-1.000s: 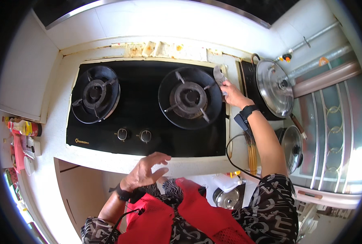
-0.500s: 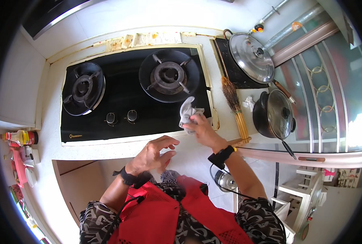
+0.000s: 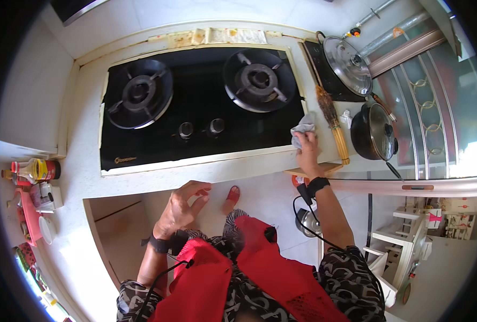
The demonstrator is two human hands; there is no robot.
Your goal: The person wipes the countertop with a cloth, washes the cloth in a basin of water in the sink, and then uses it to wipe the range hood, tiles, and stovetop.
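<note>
A crumpled grey-white cloth [image 3: 302, 129] is pressed on the right edge of the black two-burner gas hob [image 3: 195, 102]. My right hand [image 3: 307, 150] is closed around its lower part, at the hob's front right corner. In front of the counter edge hovers my left hand [image 3: 182, 208], touching nothing; its fingers are a little bent and apart from the thumb. Two round knobs sit near the front of the hob, the right knob [image 3: 217, 126] beside the left one [image 3: 186, 130].
Right of the cloth lies a straw brush [image 3: 337, 131]. Beyond it are a large lidded wok [image 3: 348, 64] and a dark pot [image 3: 375, 134] with a glass lid. Bottles [image 3: 37, 169] stand at the far left. A shelf unit [image 3: 404, 247] is at lower right.
My right hand has moved right with the cloth, from the hob glass to its right edge. My left hand has drawn back slightly from the counter. The whole view has shifted.
</note>
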